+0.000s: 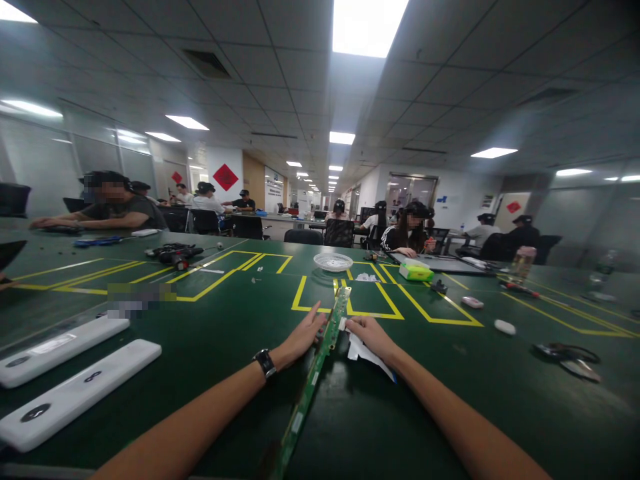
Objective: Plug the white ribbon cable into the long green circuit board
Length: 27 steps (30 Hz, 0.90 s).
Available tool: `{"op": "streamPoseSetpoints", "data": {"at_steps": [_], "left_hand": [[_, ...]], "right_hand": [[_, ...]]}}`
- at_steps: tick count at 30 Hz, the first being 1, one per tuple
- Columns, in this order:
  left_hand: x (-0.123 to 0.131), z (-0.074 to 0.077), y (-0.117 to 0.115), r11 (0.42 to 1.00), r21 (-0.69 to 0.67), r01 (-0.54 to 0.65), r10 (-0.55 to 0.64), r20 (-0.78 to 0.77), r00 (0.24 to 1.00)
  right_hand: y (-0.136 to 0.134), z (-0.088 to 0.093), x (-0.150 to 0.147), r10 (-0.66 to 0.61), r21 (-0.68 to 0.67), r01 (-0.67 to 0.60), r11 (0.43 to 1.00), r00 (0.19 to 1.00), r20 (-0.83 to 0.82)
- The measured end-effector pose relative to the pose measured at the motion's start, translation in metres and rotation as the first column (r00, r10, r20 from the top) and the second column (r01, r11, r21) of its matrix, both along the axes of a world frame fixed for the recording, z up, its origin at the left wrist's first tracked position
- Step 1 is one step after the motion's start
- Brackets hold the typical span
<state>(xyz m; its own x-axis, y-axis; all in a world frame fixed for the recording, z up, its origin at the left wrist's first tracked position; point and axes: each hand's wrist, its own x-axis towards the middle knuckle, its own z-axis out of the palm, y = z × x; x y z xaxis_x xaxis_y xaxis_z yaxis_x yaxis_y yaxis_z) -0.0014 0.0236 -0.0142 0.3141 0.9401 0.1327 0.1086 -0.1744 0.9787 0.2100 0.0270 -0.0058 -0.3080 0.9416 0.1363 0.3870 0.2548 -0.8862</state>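
A long, narrow green circuit board runs from the near edge of the table towards its middle, in front of me. My left hand grips it from the left near its far end, with the fingertips partly hidden behind the board. On the other side, my right hand pinches a crumpled white tissue close against the board's right edge. The tissue hangs below the fingers, and a small blue spot shows at its lower corner.
A white round basket stands beyond the board, with a green tissue pack to its right. Two long white devices lie at left. A power drill, cables and yellow tape lines are on the green table. Several people sit farther back.
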Motion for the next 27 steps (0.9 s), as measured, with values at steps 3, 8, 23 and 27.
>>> {"op": "streamPoseSetpoints", "data": {"at_steps": [3,8,23,27], "left_hand": [[-0.008,0.002,0.008,0.988,0.099,-0.118,0.126,-0.073,0.989],[-0.016,0.012,0.013,0.923,0.286,-0.256,0.286,-0.066,0.956],[-0.001,0.006,-0.004,0.855,0.517,-0.049,0.163,-0.176,0.971],[-0.002,0.011,-0.006,0.854,0.517,-0.058,0.173,-0.177,0.969]], "right_hand": [[0.011,0.003,0.023,-0.246,0.205,0.204,0.957,0.948,0.204],[0.024,0.002,0.065,-0.550,0.397,0.381,0.835,0.601,0.580],[0.027,-0.012,0.059,-0.367,0.459,0.025,0.888,0.640,0.675],[0.028,-0.012,0.058,-0.422,0.498,0.067,0.864,0.637,0.645]]}}
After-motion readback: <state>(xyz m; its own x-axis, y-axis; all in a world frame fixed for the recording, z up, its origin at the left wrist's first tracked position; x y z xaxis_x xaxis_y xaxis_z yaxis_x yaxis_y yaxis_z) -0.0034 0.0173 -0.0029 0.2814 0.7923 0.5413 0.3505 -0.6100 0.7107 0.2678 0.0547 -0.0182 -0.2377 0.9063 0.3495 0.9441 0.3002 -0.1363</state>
